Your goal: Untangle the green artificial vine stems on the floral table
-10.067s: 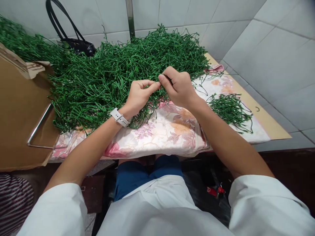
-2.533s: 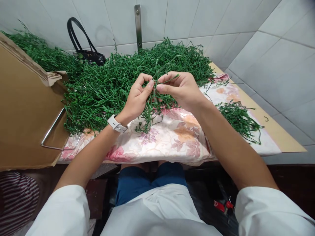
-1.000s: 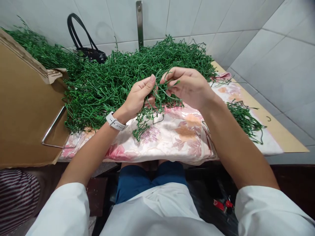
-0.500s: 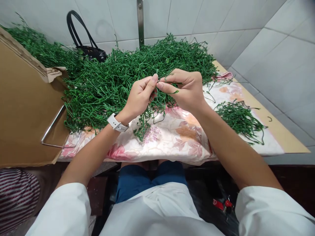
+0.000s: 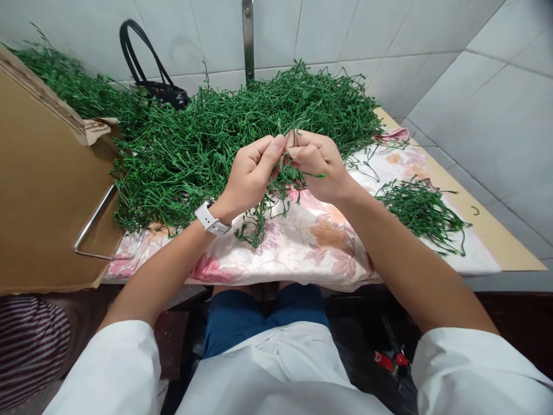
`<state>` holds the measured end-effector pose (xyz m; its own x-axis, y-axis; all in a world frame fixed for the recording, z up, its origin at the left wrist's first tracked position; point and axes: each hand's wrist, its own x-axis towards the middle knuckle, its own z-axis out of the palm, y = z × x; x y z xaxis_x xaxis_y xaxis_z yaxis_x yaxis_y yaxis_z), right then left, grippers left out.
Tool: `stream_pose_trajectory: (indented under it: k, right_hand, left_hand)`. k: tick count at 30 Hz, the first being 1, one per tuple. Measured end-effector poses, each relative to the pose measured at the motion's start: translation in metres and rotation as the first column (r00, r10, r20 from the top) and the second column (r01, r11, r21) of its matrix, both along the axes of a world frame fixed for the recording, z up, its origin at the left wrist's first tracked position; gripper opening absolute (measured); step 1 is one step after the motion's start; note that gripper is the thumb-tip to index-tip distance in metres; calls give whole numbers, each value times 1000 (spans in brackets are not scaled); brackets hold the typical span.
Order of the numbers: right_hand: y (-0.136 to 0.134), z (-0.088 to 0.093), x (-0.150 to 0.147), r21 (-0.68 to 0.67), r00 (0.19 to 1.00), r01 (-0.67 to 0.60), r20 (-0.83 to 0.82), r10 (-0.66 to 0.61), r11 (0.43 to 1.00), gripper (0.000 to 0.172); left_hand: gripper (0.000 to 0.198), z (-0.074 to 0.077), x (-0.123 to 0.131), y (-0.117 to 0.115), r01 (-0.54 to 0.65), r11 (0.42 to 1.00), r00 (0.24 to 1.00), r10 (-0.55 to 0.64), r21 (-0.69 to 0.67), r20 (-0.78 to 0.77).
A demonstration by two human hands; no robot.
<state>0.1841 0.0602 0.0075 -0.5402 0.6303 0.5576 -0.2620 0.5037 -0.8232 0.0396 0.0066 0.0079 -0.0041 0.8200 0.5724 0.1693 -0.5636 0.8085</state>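
In front of the large heap of green plastic-looking stems (image 5: 185, 144), my two hands meet fingertip to fingertip. My left hand (image 5: 253, 170), with a white watch strap on its wrist, is closed, thumb and forefinger pinching green stems. My right hand (image 5: 322, 167) is closed as well, a thin green stem between its fingers with its tip sticking out below. Under the hands a small bunch of stems (image 5: 254, 222) hangs down onto the flowered cloth (image 5: 298, 259). To the right lies a smaller separate pile of stems (image 5: 425, 210).
A cardboard box (image 5: 47, 190) stands at the left, with a bent metal wire frame (image 5: 93, 222) by it. A black handbag (image 5: 162, 92) rests behind the heap against the tiled wall (image 5: 337, 34). A tan board (image 5: 514, 248) edges the table at right.
My right fingers have curled in and moved slightly left against the left fingertips. My left hand has shifted a little to the right. The piles look the same.
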Motion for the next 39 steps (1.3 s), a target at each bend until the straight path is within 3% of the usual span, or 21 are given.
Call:
stream_pose_trajectory:
  k: [6, 10, 13, 18, 26, 30, 35, 39]
  right_hand:
    - [-5, 3, -3, -214, 985, -163, -85, 148, 963, 55]
    - [-4, 2, -1, -272, 975, -216, -114, 191, 938, 50]
    - [-2, 7, 5, -303, 960, -271, -161, 231, 914, 48]
    - [-7, 20, 12, -330, 963, -252, -180, 202, 910, 48]
    - [1, 19, 20, -283, 955, -289, -156, 254, 914, 21]
    - [2, 24, 24, -291, 973, -229, -59, 221, 929, 6]
    - [-5, 22, 21, -268, 990, -128, 25, 140, 955, 23]
    - [-9, 17, 17, -171, 995, -54, 71, 67, 984, 32]
  left_hand:
    - [67, 0, 5, -1, 80, 994, 991, -71, -71, 116]
    - [65, 2, 4, -7, 179, 964, 975, -147, -198, 167]
    - [63, 7, 0, -6, 251, 947, 952, -205, -202, 226]
    - [62, 7, -9, 7, 167, 979, 946, -126, -114, 298]
    - [62, 8, -14, 7, 116, 990, 977, -99, -78, 191]
    - [66, 11, -15, 3, 109, 993, 992, -106, -38, 71]
    - [65, 11, -13, 0, 71, 996, 996, -68, 45, -63]
    - [66, 10, -14, 1, -28, 990, 989, 47, 136, -141]
